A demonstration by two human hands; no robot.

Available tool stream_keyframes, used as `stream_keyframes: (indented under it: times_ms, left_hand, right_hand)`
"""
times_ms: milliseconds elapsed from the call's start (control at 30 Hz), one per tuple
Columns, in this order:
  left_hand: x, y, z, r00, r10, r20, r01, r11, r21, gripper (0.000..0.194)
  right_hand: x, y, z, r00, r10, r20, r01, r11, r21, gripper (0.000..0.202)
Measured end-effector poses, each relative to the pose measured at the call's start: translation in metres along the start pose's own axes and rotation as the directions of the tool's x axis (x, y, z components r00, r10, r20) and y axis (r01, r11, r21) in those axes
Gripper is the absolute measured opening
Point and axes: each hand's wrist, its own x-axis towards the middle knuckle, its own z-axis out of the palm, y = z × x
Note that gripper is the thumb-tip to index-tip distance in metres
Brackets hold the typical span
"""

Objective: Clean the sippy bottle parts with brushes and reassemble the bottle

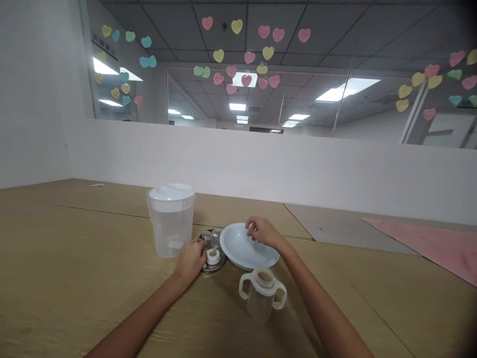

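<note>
My left hand (192, 259) is closed at the left rim of a small round metal tray (213, 270), its fingertips partly hidden. On the tray sit a white ring-shaped cap (213, 257), a small round part (206, 235) and a clear dome-shaped piece (215, 238). Over the white bowl (233, 248), my right hand (262, 231) pinches something thin and clear, too faint to name, that points down into the bowl. Nearer to me stands a clear baby bottle (260, 303) with two white handles, upright and with its top uncovered.
Left of the tray stands a translucent plastic pitcher (172, 223) with a white lid. A pink sheet (436, 243) covers part of the tabletop at the right. Behind the brown table (93, 268) rises a white wall (238, 169) with windows and heart-shaped notes above.
</note>
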Motion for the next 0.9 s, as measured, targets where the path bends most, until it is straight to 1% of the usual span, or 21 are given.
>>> stream_keyframes:
  times_ms: [67, 133, 167, 233, 300, 367, 433, 533, 667, 767, 900]
  left_hand:
    - [0.001, -0.002, -0.002, 1.000, -0.009, -0.001, 0.009, 0.999, -0.045, 0.027]
    - [0.002, -0.004, -0.004, 0.999, -0.003, -0.037, 0.000, 0.997, -0.074, 0.027]
    - [0.002, -0.006, -0.005, 0.997, 0.006, -0.070, -0.012, 0.996, -0.089, 0.028]
    - [0.004, -0.009, -0.007, 0.984, 0.030, -0.174, -0.055, 0.989, -0.138, 0.028]
    - [0.004, -0.009, -0.008, 0.949, 0.056, -0.310, -0.126, 0.970, -0.210, 0.027]
    - [0.003, -0.006, -0.009, 0.899, 0.077, -0.431, -0.213, 0.937, -0.276, 0.026]
    - [0.001, 0.001, -0.011, 0.863, 0.098, -0.495, -0.288, 0.902, -0.323, 0.027]
    - [-0.006, 0.016, -0.011, 0.858, 0.117, -0.500, -0.352, 0.843, -0.407, 0.027]
    - [-0.013, 0.031, -0.008, 0.874, 0.076, -0.480, -0.375, 0.734, -0.567, 0.028]
    - [-0.014, 0.035, -0.005, 0.894, 0.073, -0.442, -0.372, 0.673, -0.640, 0.030]
    - [-0.015, 0.037, 0.000, 0.914, 0.114, -0.389, -0.370, 0.624, -0.688, 0.036]
  right_hand:
    - [-0.004, -0.005, -0.006, 1.000, -0.007, -0.018, 0.008, 1.000, 0.014, 0.030]
    - [-0.008, -0.011, -0.012, 0.999, -0.023, -0.043, 0.024, 1.000, 0.018, 0.030]
    - [-0.009, -0.014, -0.015, 0.998, -0.034, -0.054, 0.035, 0.999, 0.017, 0.030]
    - [-0.012, -0.019, -0.020, 0.996, -0.058, -0.068, 0.059, 0.998, 0.013, 0.031]
    - [-0.014, -0.023, -0.023, 0.995, -0.071, -0.073, 0.072, 0.997, 0.014, 0.031]
    - [-0.016, -0.026, -0.026, 0.994, -0.076, -0.081, 0.078, 0.997, 0.022, 0.035]
    - [-0.017, -0.028, -0.026, 0.993, -0.086, -0.087, 0.089, 0.995, 0.032, 0.042]
    - [-0.020, -0.032, -0.027, 0.990, -0.104, -0.090, 0.108, 0.993, 0.040, 0.047]
    - [-0.024, -0.039, -0.031, 0.989, -0.113, -0.094, 0.117, 0.993, 0.031, 0.041]
    - [-0.027, -0.046, -0.032, 0.988, -0.131, -0.079, 0.134, 0.990, 0.040, 0.033]
    - [-0.028, -0.054, -0.029, 0.987, -0.152, -0.047, 0.155, 0.986, 0.065, 0.027]
